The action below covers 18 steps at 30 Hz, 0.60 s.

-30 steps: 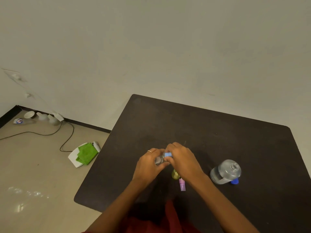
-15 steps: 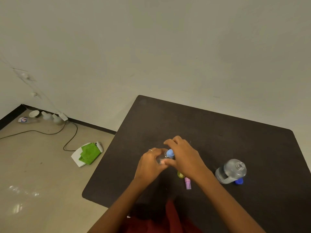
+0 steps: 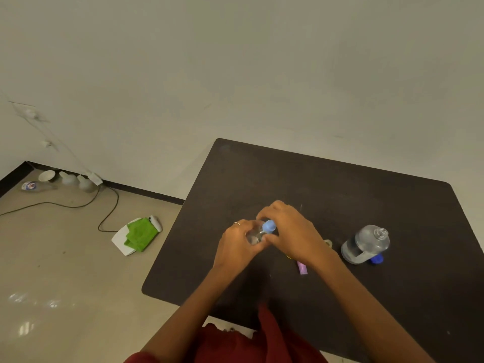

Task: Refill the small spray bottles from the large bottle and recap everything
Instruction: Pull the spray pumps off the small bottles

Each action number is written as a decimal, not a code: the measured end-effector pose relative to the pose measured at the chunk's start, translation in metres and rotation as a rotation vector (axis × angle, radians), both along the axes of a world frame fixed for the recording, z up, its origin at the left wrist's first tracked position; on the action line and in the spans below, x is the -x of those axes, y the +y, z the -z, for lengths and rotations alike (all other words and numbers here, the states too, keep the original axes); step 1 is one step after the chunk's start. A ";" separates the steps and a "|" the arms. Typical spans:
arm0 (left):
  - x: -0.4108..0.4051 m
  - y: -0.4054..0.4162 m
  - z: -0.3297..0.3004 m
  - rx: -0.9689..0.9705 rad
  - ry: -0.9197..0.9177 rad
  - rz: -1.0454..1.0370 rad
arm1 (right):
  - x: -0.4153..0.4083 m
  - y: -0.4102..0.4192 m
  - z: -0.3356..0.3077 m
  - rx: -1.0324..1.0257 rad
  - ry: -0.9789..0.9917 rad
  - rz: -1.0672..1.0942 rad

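Note:
Over the middle of the dark table (image 3: 327, 184), my left hand (image 3: 237, 244) grips a small clear spray bottle (image 3: 253, 236). My right hand (image 3: 289, 231) pinches the bottle's blue spray cap (image 3: 269, 226) at its top. A pink small bottle (image 3: 302, 268) lies on the table under my right wrist, and a yellow-green one (image 3: 328, 242) peeks out behind that wrist. The large clear bottle (image 3: 366, 243) stands uncapped to the right, with its blue cap (image 3: 376, 259) lying on the table beside it.
The table's left edge drops to a beige floor. There lie a green cloth on a white board (image 3: 137, 235), a black cable (image 3: 104, 205), and a bowl and bottles (image 3: 65, 179) against the wall. A plain wall rises behind the table.
Both hands stayed together on the small bottle. My right hand's fingers shifted on the blue cap, which now shows more plainly. The view shifted a little.

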<state>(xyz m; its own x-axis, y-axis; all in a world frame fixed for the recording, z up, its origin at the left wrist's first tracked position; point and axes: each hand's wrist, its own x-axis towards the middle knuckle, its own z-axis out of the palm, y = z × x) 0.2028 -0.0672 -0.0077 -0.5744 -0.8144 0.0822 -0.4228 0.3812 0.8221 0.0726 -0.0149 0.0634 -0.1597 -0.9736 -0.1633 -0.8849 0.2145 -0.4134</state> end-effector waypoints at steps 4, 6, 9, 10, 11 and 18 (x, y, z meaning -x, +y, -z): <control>0.001 -0.002 -0.005 0.032 -0.008 0.010 | -0.001 -0.002 -0.007 -0.024 0.046 0.109; 0.001 -0.005 -0.006 0.035 -0.012 0.007 | 0.000 -0.003 -0.007 -0.014 0.015 0.080; -0.003 -0.002 -0.003 0.015 -0.021 0.023 | -0.004 0.003 -0.008 -0.002 -0.065 0.038; -0.004 0.000 -0.002 0.015 -0.015 0.034 | -0.005 0.003 -0.007 -0.014 -0.054 0.058; -0.004 0.001 -0.002 0.021 -0.004 0.038 | -0.005 -0.001 -0.006 -0.053 -0.016 0.090; -0.005 0.000 0.001 0.010 -0.026 0.037 | -0.004 0.006 -0.001 -0.013 -0.039 0.037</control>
<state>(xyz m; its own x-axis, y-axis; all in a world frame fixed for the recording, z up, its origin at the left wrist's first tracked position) 0.2079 -0.0673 -0.0084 -0.6061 -0.7918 0.0748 -0.4297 0.4052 0.8070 0.0769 -0.0092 0.0639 -0.1885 -0.9650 -0.1825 -0.8594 0.2520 -0.4449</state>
